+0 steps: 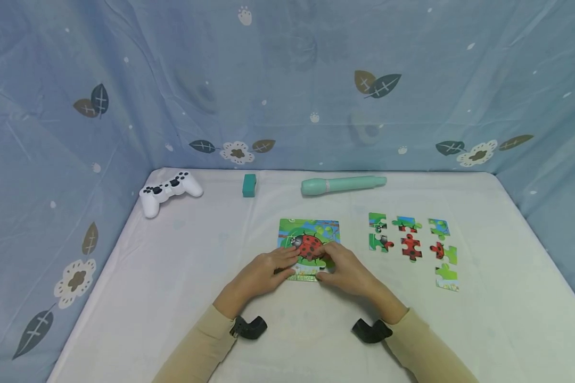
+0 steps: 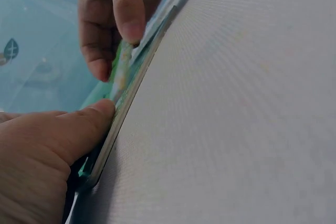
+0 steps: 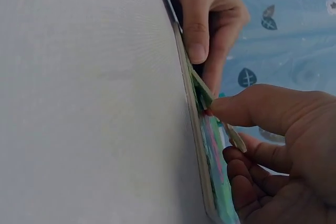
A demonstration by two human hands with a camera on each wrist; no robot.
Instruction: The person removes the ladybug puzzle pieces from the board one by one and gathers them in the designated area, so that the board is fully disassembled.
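Observation:
A jigsaw puzzle (image 1: 311, 226) with a red ladybug lies on its thin board (image 1: 303, 278) in front of me. My left hand (image 1: 263, 271) rests on the puzzle's left side, fingers stretched over it and thumb near the front edge. Between thumb and fingers of my right hand (image 1: 347, 268), a green puzzle piece (image 3: 208, 92) is pinched at the front right of the board. In the right wrist view that piece tilts up from the board, one end low near the left thumb (image 3: 197, 51). My right fingers partly cover the ladybug picture.
Several loose ladybug puzzle pieces (image 1: 411, 247) are spread on the white table (image 1: 172, 298) to the right. Behind the board stand a teal block (image 1: 249, 185) and a mint-green microphone-shaped stick (image 1: 342, 184). A white game controller (image 1: 170, 192) is at the far left.

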